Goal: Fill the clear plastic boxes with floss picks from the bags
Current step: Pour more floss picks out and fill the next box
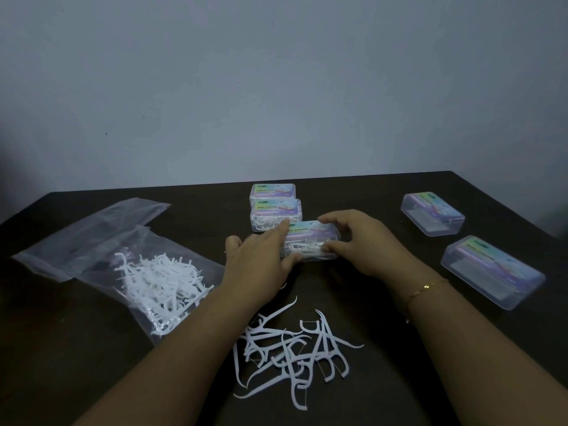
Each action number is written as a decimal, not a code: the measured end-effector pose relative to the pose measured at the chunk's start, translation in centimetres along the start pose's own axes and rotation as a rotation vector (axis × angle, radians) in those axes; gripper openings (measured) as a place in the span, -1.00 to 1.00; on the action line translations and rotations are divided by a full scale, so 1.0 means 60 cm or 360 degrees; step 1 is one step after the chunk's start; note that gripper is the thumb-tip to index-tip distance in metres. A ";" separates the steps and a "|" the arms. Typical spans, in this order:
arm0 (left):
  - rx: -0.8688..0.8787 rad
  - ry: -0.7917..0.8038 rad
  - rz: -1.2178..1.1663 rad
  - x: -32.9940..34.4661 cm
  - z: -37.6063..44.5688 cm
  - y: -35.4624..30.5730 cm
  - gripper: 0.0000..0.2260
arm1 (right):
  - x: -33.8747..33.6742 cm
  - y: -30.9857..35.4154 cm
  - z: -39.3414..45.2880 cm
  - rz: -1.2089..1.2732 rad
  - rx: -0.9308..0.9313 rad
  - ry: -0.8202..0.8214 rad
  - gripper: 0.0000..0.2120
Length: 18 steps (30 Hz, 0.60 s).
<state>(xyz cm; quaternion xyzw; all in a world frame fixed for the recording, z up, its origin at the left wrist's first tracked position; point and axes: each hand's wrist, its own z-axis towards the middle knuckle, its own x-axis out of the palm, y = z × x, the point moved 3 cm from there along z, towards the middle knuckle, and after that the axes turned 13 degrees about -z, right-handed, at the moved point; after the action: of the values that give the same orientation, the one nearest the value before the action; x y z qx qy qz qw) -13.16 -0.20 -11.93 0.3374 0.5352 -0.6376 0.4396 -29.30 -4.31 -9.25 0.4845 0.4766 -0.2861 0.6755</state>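
A clear plastic box (310,241) with a colourful label and white floss picks inside sits at the table's middle, lid down. My left hand (261,259) grips its left end, index finger laid over the lid and thumb at the front. My right hand (356,241) pinches its right end between thumb and curled fingers. Two more boxes holding picks (276,210) stand just behind it. A loose pile of white floss picks (292,355) lies in front, between my forearms. A clear plastic bag (147,278) with many picks lies at the left.
Two closed clear boxes (431,213) (491,272) that look empty lie at the right, near the dark table's (61,333) edge. A second flat plastic bag (101,222) lies behind the filled bag. A plain wall rises behind the table.
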 end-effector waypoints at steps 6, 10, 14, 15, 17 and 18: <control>0.0063 0.0022 0.0082 -0.001 0.000 -0.001 -0.49 | 0.004 -0.002 0.004 -0.0167 -0.0092 0.0064 -0.66; 0.0056 0.0067 0.0155 -0.002 0.000 -0.002 -0.51 | 0.007 -0.002 0.009 -0.0307 -0.0091 -0.0020 -0.69; 0.0054 0.0073 0.0198 0.000 0.002 -0.003 -0.52 | 0.010 0.006 0.007 -0.0507 -0.0195 -0.0142 -0.70; 0.0059 0.0069 0.0206 0.000 0.003 -0.003 -0.52 | 0.013 0.009 0.006 -0.0509 -0.0231 -0.0161 -0.71; 0.0064 0.0059 0.0212 0.001 0.003 -0.004 -0.53 | 0.019 0.016 0.004 -0.0514 -0.0294 -0.0199 -0.72; 0.0062 0.0058 0.0209 0.002 0.003 -0.003 -0.53 | 0.022 0.018 0.004 -0.0524 -0.0315 -0.0220 -0.72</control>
<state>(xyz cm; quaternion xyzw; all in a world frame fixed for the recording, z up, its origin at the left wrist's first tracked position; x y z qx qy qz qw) -13.37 -0.40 -11.90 0.3918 0.5073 -0.6114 0.4640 -27.82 -4.03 -10.02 0.3105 0.5276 -0.3770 0.6950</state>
